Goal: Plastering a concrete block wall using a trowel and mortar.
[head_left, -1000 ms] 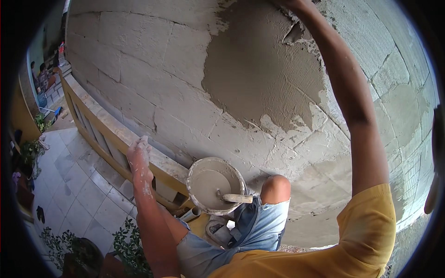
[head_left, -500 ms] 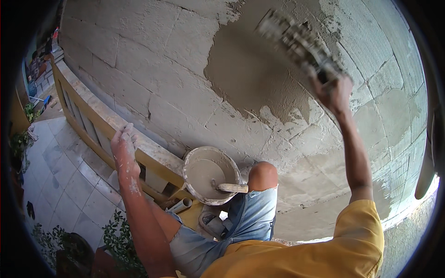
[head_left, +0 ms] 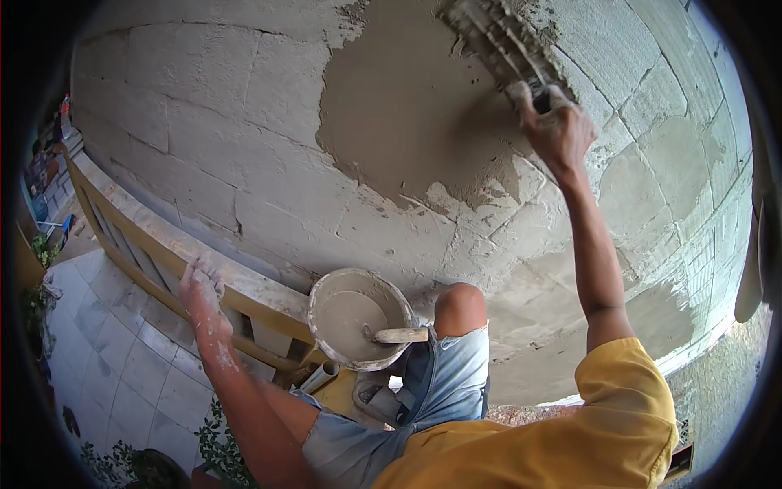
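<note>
My right hand [head_left: 562,130] grips the handle of a mortar-smeared metal trowel [head_left: 497,41], which lies against the block wall [head_left: 187,81] at the upper right of a wet plaster patch [head_left: 407,106]. My plaster-caked left hand [head_left: 204,289] holds the top edge of a low yellow railing wall [head_left: 134,228] at the left. A bucket [head_left: 326,314] of grey mix, with a wooden-handled tool [head_left: 399,335] resting in it, stands beside my bent knee.
Pale floor tiles [head_left: 110,350] and leafy plants [head_left: 213,432] lie below the railing on the left. A grey pipe [head_left: 319,376] sits under the bucket. People among stacked blocks appear small and partly cut off at the far left.
My right hand has come down into view from the top edge with the trowel, then moved slightly up and left. My left hand has shifted left and down in view, still on the railing.
</note>
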{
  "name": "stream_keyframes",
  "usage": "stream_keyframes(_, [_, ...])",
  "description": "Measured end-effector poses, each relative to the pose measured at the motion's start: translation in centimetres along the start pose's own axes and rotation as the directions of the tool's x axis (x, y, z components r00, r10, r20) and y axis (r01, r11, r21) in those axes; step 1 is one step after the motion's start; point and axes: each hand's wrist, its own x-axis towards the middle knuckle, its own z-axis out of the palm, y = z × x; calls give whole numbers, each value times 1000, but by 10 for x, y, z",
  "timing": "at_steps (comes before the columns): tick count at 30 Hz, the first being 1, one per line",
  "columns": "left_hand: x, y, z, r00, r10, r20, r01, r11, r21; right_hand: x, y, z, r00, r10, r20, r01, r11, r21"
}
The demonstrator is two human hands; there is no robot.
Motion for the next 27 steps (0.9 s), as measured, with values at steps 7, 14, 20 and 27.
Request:
stream_keyframes(7, [-4,6,1,998,2,-57,-1,1000,17,20,94,-13,921,388,-41,-378,913,151])
stream_keyframes(14, [-16,21,-13,994,62,-95,-58,997,47,-117,117,-7,734,676,-68,-565,662,492])
stream_keyframes(20, [-70,45,37,920,-84,384,-77,919,386,-216,-56,-25,868,74,491,-450,536,714])
stream_keyframes(27, [-166,-49,55,814,-302,495,61,894,445,-285,-189,13,664,-317,677,-390,626,676])
